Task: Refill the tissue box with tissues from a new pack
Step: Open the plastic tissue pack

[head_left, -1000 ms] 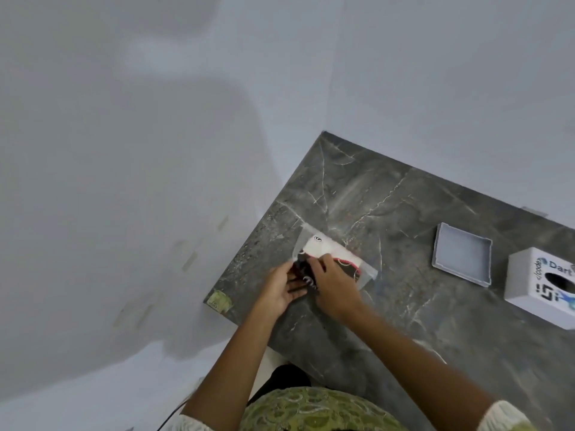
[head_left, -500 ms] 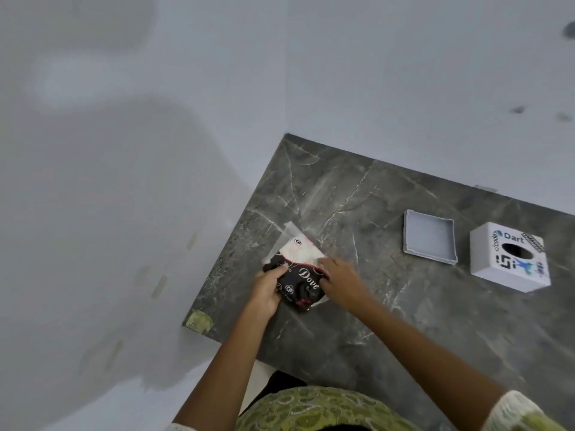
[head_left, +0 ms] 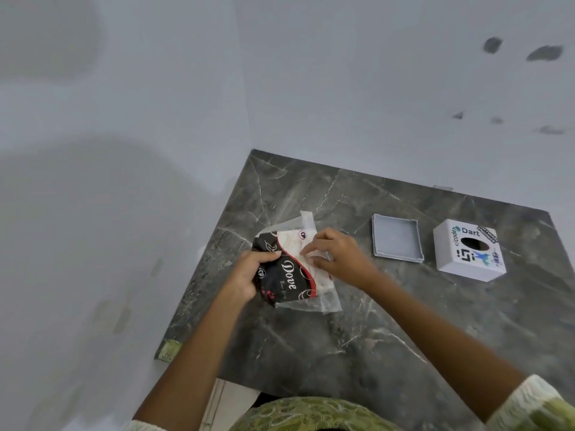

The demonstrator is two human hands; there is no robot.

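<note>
A: What is seen on the dark, shiny marble surface [head_left: 311, 353]?

B: A flat grey square lid [head_left: 396, 242] is laid beside a white tissue box [head_left: 468, 250] with a round hole on top. Nothing is placed in the way.

A: And the tissue pack [head_left: 291, 272]?

B: It is soft, crinkly plastic, black and white. Its left side is gripped by the left hand [head_left: 249, 275]. Its clear wrap is pinched by the right hand [head_left: 337, 258].

A: What is changed?

B: The pack has been lifted and turned, so more white is shown than before.
</note>
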